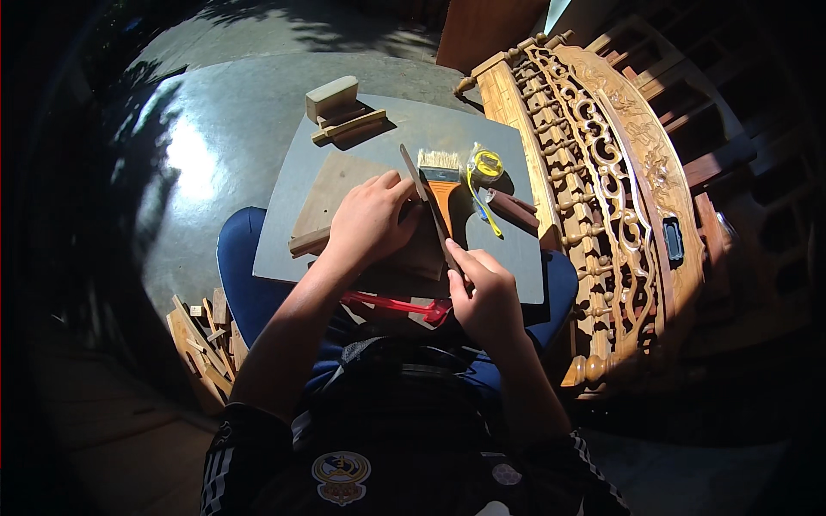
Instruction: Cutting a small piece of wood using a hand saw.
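Note:
My right hand (486, 297) is closed around the near end of a long, thin, dark tool (409, 163) that looks like a file. The tool slants up and to the left, its far part passing close by the fingers of my left hand (370, 215). That left hand is closed, with curled fingers, above a flat brown board (331, 189); what the fingers hold is hidden. A wooden strip (309, 242) sticks out from beneath the left wrist. Just right of the tool lies a wide paintbrush (441, 189) with an orange handle and pale bristles.
A grey tabletop (280, 215) carries a pale wood block (333, 99), a narrow wood piece (348, 127), a yellow tape measure (488, 165) and a brown-handled object (513, 209). Carved furniture (594, 172) stands close on the right. Wood offcuts (206, 344) lie at lower left; a red tool (396, 304) is near my lap.

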Motion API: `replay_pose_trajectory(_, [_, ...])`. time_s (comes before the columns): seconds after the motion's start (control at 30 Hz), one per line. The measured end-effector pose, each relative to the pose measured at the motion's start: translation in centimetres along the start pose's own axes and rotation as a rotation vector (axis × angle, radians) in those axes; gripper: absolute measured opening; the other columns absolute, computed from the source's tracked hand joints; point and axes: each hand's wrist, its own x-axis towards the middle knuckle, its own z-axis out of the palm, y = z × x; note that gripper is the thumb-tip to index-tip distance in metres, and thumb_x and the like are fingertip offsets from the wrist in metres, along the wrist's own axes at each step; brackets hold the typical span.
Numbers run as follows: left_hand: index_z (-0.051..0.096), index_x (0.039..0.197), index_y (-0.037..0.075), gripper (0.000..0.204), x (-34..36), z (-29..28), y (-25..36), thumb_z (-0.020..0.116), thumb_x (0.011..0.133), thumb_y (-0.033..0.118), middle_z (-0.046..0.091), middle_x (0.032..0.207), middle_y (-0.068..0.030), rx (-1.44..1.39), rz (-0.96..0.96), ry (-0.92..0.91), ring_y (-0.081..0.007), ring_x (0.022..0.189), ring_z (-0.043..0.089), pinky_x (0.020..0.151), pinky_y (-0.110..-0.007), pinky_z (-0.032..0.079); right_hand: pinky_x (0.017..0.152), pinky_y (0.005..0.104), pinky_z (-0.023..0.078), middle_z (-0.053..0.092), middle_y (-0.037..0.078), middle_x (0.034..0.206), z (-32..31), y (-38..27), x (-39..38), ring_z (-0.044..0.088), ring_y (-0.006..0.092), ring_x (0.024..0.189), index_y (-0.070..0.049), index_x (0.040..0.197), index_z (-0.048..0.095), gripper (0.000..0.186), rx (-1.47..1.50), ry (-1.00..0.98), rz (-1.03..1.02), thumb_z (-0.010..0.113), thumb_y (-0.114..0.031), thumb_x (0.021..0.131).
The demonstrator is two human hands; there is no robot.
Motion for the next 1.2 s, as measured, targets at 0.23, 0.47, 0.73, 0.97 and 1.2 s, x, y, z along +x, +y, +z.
replay_pose_trajectory(0.23, [0.067, 0.099, 0.007, 0.020, -0.1, -0.2, -0.2, 0.070, 0.089, 0.024, 0.062, 0.092, -0.0129, -0.022, 0.008, -0.012, -0.0337, 0.093, 0.065, 0.080, -0.045, 0.052, 0.069, 0.0379, 0.054, 0.068, 0.019, 0.094, 1.0, 0.4, 1.1, 0.068, 0.0339, 0.077, 0.001, 0.127, 0.068, 0.043, 0.002, 0.060, -0.055, 0.070, 0.006, 0.084])
replay_pose_trajectory(0.47, [0.068, 0.096, 0.007, 0.017, 0.2, 0.0, -0.1, 0.071, 0.088, 0.023, 0.062, 0.092, -0.0120, -0.014, 0.030, 0.014, -0.0328, 0.090, 0.065, 0.078, -0.044, 0.053, 0.071, 0.0394, 0.054, 0.067, 0.019, 0.095, 1.3, 0.4, 2.6, 0.067, 0.0353, 0.079, 0.002, 0.127, 0.068, 0.040, -0.016, 0.044, -0.015, 0.069, 0.004, 0.086])
replay_pose_trajectory(0.73, [0.069, 0.095, 0.007, 0.016, -0.4, 0.0, -0.2, 0.074, 0.085, 0.019, 0.063, 0.089, -0.0110, -0.032, 0.023, 0.049, -0.0330, 0.086, 0.066, 0.075, -0.044, 0.053, 0.076, 0.0424, 0.054, 0.063, 0.018, 0.091, 2.0, 0.1, 3.4, 0.066, 0.0367, 0.082, 0.001, 0.128, 0.067, 0.039, -0.047, 0.005, 0.011, 0.066, 0.000, 0.089])
replay_pose_trajectory(0.97, [0.066, 0.093, 0.007, 0.018, -0.2, 0.0, 0.2, 0.071, 0.088, 0.024, 0.062, 0.091, -0.0119, -0.007, 0.006, 0.019, -0.0324, 0.093, 0.065, 0.081, -0.045, 0.052, 0.078, 0.0484, 0.057, 0.058, 0.020, 0.099, 0.9, -0.1, 2.0, 0.067, 0.0419, 0.085, -0.007, 0.154, 0.042, 0.063, -0.123, -0.190, 0.122, 0.061, -0.009, 0.095])
replay_pose_trajectory(1.2, [0.067, 0.093, 0.006, 0.017, 0.0, 0.1, 0.1, 0.073, 0.087, 0.021, 0.062, 0.089, -0.0115, -0.001, 0.025, 0.046, -0.0333, 0.089, 0.065, 0.077, -0.045, 0.053, 0.077, 0.0555, 0.055, 0.064, 0.025, 0.083, 1.5, 0.1, 2.0, 0.067, 0.0485, 0.079, -0.007, 0.158, 0.035, 0.065, -0.104, -0.251, 0.229, 0.055, -0.006, 0.096])
